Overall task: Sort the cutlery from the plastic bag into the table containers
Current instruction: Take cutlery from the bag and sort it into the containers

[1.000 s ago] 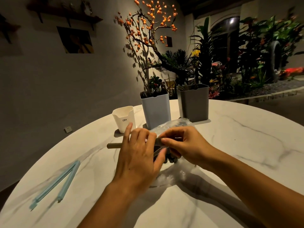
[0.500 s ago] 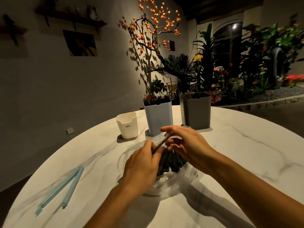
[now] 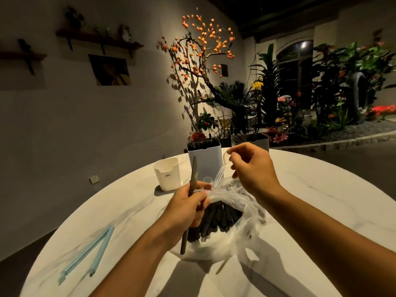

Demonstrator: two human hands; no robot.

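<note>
The worktop (image 3: 310,200) is white marble with faint grey veins. On it stand a white cup (image 3: 168,175), a pale blue-grey container (image 3: 205,162) and a darker grey container (image 3: 260,141). The clear plastic bag (image 3: 235,239) shows black cutlery handles (image 3: 216,219); the clip (image 3: 90,251) is light blue.

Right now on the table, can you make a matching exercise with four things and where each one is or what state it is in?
Things:
1. dark utensil
2. plastic bag handle
3. white cup
4. blue clip

States:
A. lies near the left table edge
B. held upright in the left hand
C. stands left of the pale blue container
D. pinched by the right hand

Pairs: 1-B, 2-D, 3-C, 4-A
</note>
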